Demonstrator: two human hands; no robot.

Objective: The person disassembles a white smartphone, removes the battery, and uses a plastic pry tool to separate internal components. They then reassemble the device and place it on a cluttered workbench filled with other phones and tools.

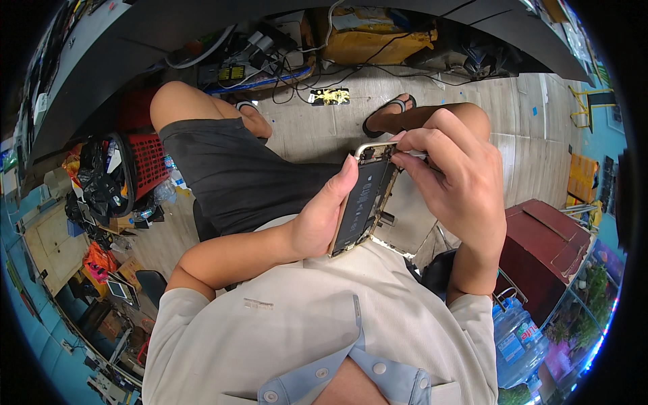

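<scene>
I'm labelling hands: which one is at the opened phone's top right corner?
The right hand, fingertips there; the left hand holds the phone from its left.

The person wears a cream short-sleeved shirt [263, 337] with a pale blue collar [297, 386] carrying round, light buttons [379, 368], a narrow grey-blue strip [357, 316] at the front and a small, faint print [258, 304] on the cloth. Below are plain, dark charcoal shorts [226, 158] and dark sandals [386, 111] with grey-edged straps. The left hand [322, 217] and right hand [453, 179] are ungloved.

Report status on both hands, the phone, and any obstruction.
Left hand gripping opened phone, battery exposed. Right hand at its far end, covering one corner. Greyish panel alongside.
</scene>
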